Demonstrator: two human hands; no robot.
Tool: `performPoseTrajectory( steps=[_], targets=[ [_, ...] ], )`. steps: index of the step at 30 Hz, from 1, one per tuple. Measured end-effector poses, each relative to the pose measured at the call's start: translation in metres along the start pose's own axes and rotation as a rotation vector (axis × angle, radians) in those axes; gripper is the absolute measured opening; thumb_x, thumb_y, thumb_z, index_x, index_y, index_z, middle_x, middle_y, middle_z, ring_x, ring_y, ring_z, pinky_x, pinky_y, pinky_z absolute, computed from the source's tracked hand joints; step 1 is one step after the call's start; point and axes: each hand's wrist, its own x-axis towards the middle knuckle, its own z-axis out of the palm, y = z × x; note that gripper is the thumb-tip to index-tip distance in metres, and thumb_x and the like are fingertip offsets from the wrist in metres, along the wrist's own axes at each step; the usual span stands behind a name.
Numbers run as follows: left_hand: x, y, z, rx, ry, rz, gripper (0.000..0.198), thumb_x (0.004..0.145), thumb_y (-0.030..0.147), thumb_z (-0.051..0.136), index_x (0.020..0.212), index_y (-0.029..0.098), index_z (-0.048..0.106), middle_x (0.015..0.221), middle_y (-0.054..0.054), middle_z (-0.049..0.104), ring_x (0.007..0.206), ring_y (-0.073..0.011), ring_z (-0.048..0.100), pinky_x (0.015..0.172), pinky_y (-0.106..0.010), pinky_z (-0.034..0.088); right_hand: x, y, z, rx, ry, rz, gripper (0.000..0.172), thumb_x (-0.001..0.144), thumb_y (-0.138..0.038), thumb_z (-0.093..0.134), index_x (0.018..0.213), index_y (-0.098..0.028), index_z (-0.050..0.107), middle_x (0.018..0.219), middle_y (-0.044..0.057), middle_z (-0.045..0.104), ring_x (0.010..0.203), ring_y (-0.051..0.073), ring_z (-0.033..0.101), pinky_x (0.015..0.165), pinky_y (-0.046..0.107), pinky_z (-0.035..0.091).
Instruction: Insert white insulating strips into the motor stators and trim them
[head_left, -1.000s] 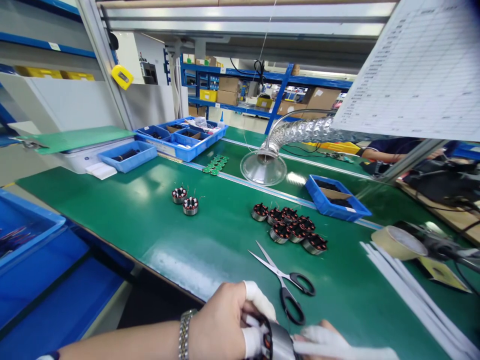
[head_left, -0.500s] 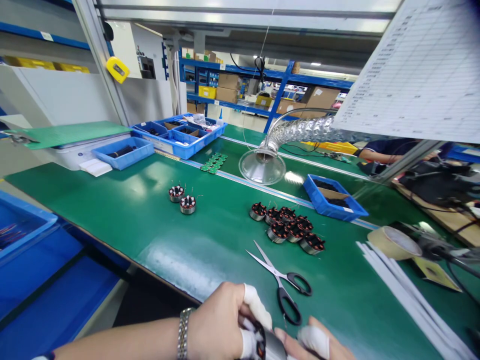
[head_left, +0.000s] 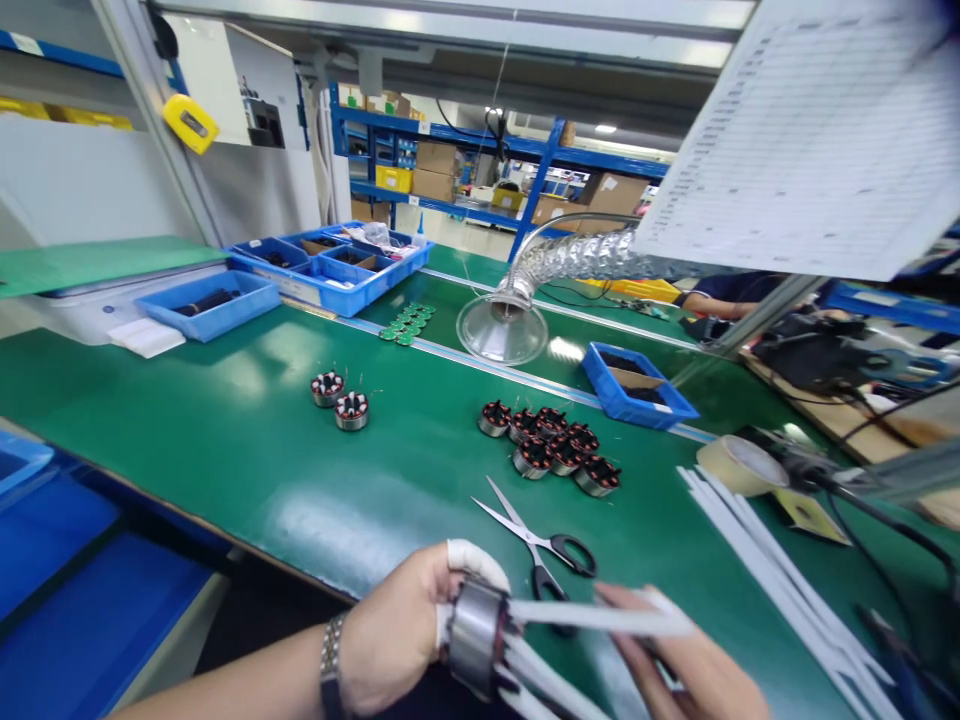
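My left hand (head_left: pixel 405 625), with white wrapping on its fingers, is closed around a motor stator (head_left: pixel 478 640), a metal ring tilted on its side. Several white strips (head_left: pixel 555 680) stick out of the ring's right side. One upper strip reaches across to my right hand (head_left: pixel 682 660), whose fingers close on it, blurred by motion. Just beyond my hands lie black-handled scissors (head_left: pixel 534 540), blades parted and pointing away to the left. Behind the scissors stands a cluster of several stators (head_left: pixel 551 440) with copper windings. Two stators with white pieces (head_left: pixel 351 411) are further left.
Long white strips (head_left: pixel 780 580) lie at the right, beside a tape roll (head_left: pixel 742 465). Blue bins (head_left: pixel 637 385) and a divided blue tray (head_left: pixel 352 295) stand further back. A funnel-shaped extraction hood (head_left: pixel 502 330) hangs over the table, near small green boards (head_left: pixel 407 325). A co-worker's arm (head_left: pixel 720 305) shows behind.
The stator has turned, so its white strips now show. My right hand has moved right and up from the ring, with a strip stretched toward it. The camera view has shifted slightly.
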Motion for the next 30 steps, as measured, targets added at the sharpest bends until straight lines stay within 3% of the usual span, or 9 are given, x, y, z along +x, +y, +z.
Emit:
performPoseTrajectory(
  steps=[5,7,9,11,14,16,21,24,30],
  targets=[
    [0.001,0.001,-0.009,-0.081,-0.028,-0.043,0.018,0.07,0.011,0.059,0.087,0.015,0.054,0.078,-0.005,0.065,0.061,-0.013,0.06,0.052,-0.023,0.047,-0.008,0.055,0.007,-0.229,0.05,0.189,0.038,0.089,-0.039,0.033,0.083,-0.018,0.064,0.067,0.006,0.065,0.057,0.016,0.062,0.052,0.025,0.051],
    [0.0,0.003,-0.009,-0.065,-0.025,-0.053,0.017,0.071,0.011,0.06,0.086,0.015,0.055,0.076,-0.005,0.064,0.063,-0.0129,0.061,0.054,-0.023,0.048,-0.011,0.065,0.012,-0.291,0.05,0.24,0.045,0.087,-0.046,0.032,0.081,-0.017,0.066,0.071,0.01,0.065,0.061,0.02,0.062,0.054,0.031,0.051],
    [0.001,0.003,-0.007,-0.035,-0.025,-0.064,0.014,0.071,0.012,0.06,0.084,0.014,0.055,0.074,-0.004,0.064,0.062,-0.0123,0.06,0.053,-0.022,0.047,-0.006,0.057,0.013,-0.268,0.069,0.251,0.045,0.085,-0.048,0.036,0.085,-0.016,0.067,0.086,0.015,0.065,0.077,0.025,0.062,0.065,0.039,0.051],
    [0.003,0.001,-0.004,0.009,-0.04,-0.077,0.012,0.071,0.013,0.06,0.082,0.013,0.056,0.071,-0.004,0.063,0.06,-0.0123,0.06,0.05,-0.02,0.045,0.007,0.032,0.01,-0.076,0.078,0.245,0.035,0.084,-0.042,0.043,0.091,-0.016,0.066,0.096,0.014,0.064,0.091,0.025,0.058,0.075,0.039,0.05],
    [0.007,-0.003,0.002,0.046,-0.033,-0.084,0.016,0.07,0.012,0.06,0.084,0.015,0.055,0.067,-0.002,0.063,0.058,-0.0129,0.061,0.049,-0.02,0.045,0.031,-0.016,0.003,0.501,-0.1,0.254,0.02,0.084,-0.029,0.048,0.093,-0.024,0.065,0.084,0.003,0.067,0.075,0.014,0.061,0.066,0.023,0.05],
    [0.009,-0.005,0.005,0.06,-0.003,-0.077,0.021,0.067,0.01,0.062,0.085,0.016,0.054,0.067,-0.001,0.063,0.057,-0.0125,0.06,0.05,-0.022,0.046,0.041,-0.038,0.002,0.675,-0.124,0.266,0.02,0.084,-0.034,0.047,0.092,-0.027,0.064,0.079,0.001,0.067,0.071,0.014,0.062,0.064,0.022,0.05],
    [0.01,-0.004,0.007,0.058,0.005,-0.088,0.021,0.065,0.008,0.062,0.083,0.015,0.055,0.072,-0.003,0.065,0.059,-0.0123,0.06,0.054,-0.025,0.049,0.036,-0.047,0.011,0.569,-0.244,0.29,0.024,0.084,-0.035,0.044,0.083,-0.024,0.066,0.076,0.005,0.066,0.068,0.019,0.061,0.06,0.028,0.05],
    [0.009,-0.004,0.005,0.026,-0.046,-0.098,0.02,0.064,0.007,0.062,0.082,0.014,0.056,0.071,-0.004,0.064,0.059,-0.012,0.06,0.055,-0.026,0.049,0.031,-0.045,0.009,0.52,-0.333,0.257,0.02,0.08,-0.032,0.052,0.094,-0.026,0.064,0.086,0.005,0.067,0.076,0.02,0.062,0.068,0.028,0.051],
    [0.009,-0.007,0.0,0.036,-0.065,-0.086,0.028,0.057,0.003,0.067,0.079,0.015,0.055,0.067,0.0,0.064,0.056,-0.0106,0.059,0.05,-0.022,0.05,0.031,-0.044,0.006,0.294,-0.307,0.06,0.026,0.076,-0.029,0.058,0.102,-0.027,0.061,0.095,0.004,0.068,0.085,0.021,0.063,0.075,0.027,0.05]
  ],
)
